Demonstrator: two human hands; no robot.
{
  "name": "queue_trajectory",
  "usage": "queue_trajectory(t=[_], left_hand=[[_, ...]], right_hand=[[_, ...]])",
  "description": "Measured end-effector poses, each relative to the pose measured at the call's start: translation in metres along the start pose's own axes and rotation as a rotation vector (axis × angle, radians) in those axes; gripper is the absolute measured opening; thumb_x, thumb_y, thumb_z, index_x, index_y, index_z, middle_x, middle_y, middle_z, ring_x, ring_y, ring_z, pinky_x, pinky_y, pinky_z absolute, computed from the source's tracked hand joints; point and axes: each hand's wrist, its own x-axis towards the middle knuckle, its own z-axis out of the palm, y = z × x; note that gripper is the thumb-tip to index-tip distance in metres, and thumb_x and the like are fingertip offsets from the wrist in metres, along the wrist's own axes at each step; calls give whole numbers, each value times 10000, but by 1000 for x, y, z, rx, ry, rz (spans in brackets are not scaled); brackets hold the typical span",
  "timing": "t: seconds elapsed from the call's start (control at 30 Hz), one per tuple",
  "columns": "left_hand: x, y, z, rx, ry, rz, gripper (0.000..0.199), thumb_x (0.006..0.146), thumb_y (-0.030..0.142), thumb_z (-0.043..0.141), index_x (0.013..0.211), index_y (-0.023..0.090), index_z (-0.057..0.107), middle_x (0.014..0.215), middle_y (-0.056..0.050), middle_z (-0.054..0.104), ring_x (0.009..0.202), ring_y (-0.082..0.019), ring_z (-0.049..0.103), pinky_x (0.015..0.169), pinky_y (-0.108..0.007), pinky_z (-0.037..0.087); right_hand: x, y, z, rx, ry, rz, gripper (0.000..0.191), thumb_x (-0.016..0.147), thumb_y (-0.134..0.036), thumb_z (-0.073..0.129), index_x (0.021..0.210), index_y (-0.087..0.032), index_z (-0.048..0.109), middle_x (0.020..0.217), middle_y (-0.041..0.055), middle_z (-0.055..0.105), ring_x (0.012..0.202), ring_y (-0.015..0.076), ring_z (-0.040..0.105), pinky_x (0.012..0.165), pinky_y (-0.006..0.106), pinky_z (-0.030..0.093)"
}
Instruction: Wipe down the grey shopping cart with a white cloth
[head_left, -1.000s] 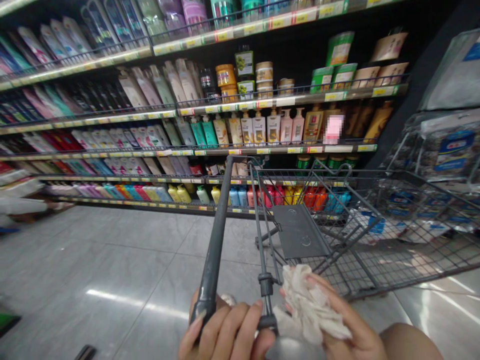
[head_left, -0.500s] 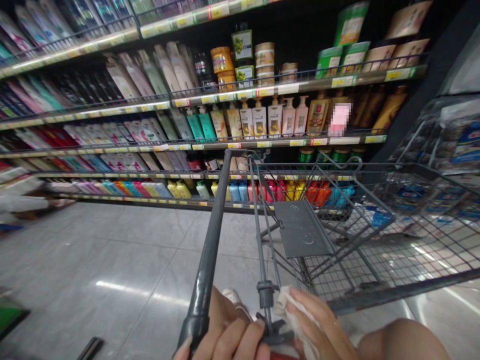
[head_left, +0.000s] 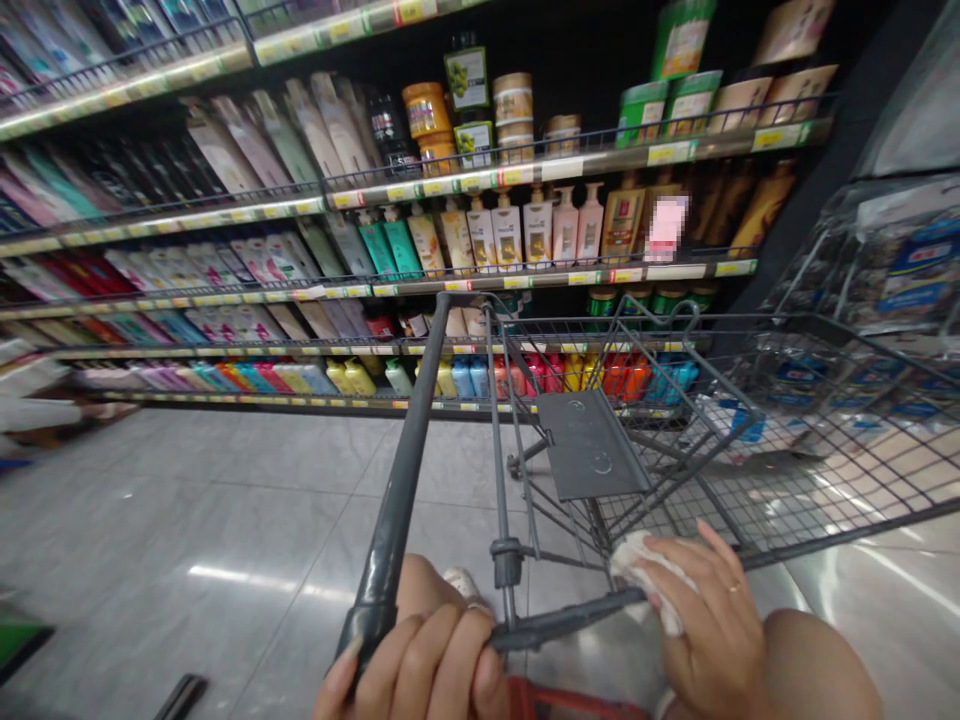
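Observation:
A grey wire shopping cart (head_left: 570, 590) stands tilted in view, with its push handle (head_left: 401, 470) running up from the bottom. My left hand (head_left: 420, 665) is wrapped round the lower end of that handle, by the corner of the frame. My right hand (head_left: 709, 615) holds a crumpled white cloth (head_left: 637, 560) against the far end of a dark frame bar (head_left: 570, 615). Its fingers are bent over the cloth, and a ring shows on one of them. The folding seat flap (head_left: 589, 445) lies just beyond the bar.
Shelves (head_left: 390, 285) of shampoo bottles and jars line the far side. Packaged goods (head_left: 922, 260) hang at the right. Grey tiled floor (head_left: 300, 530) lies left of the cart, with a green-topped object (head_left: 19, 640) at the lower left edge. My knee (head_left: 817, 665) is at lower right.
My right hand has moved right and up along the frame with the cloth, uncovering the dark bar. My left hand still grips the handle. The view has shifted slightly.

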Motion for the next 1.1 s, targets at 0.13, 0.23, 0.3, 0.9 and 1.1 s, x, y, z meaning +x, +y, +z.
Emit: queue_trajectory(t=[0.13, 0.23, 0.3, 0.9, 1.1], left_hand=[[9, -2, 7, 18, -19, 76, 252, 869, 234, 450, 652, 239, 579, 513, 27, 583, 608, -140, 507, 952, -370, 268], [13, -6, 12, 25, -19, 56, 241, 868, 228, 441, 662, 235, 567, 527, 22, 588, 630, -149, 512, 933, -379, 263], [14, -8, 18, 18, -32, 32, 223, 861, 216, 445, 673, 231, 564, 544, 17, 591, 645, -155, 518, 932, -393, 256], [23, -35, 74, 9, 21, -162, 253, 850, 173, 466, 603, 227, 460, 553, 27, 516, 697, -161, 476, 952, -422, 291], [19, -47, 80, -5, 51, -64, 209, 850, 199, 444, 651, 229, 505, 579, 10, 550, 710, -171, 507, 944, -439, 288]], right_hand=[[-6, 17, -1, -59, 26, 45, 225, 823, -124, 497, 974, -232, 624, 963, 59, 673, 911, 209, 615, 1027, 518, 377], [-2, 19, 4, -55, 23, 61, 208, 836, -133, 505, 992, -215, 617, 950, 67, 666, 928, 222, 603, 1019, 515, 378], [4, 17, 9, -22, 26, 93, 205, 846, -129, 501, 992, -216, 615, 942, 59, 661, 923, 214, 604, 1008, 490, 390], [58, -39, 61, 107, -120, 181, 183, 923, -200, 459, 1001, -199, 624, 941, 64, 649, 929, 214, 540, 829, 376, 407], [60, -47, 72, 121, -53, 112, 257, 923, -153, 455, 1134, -190, 598, 1002, 64, 675, 991, 211, 551, 902, 392, 430]])
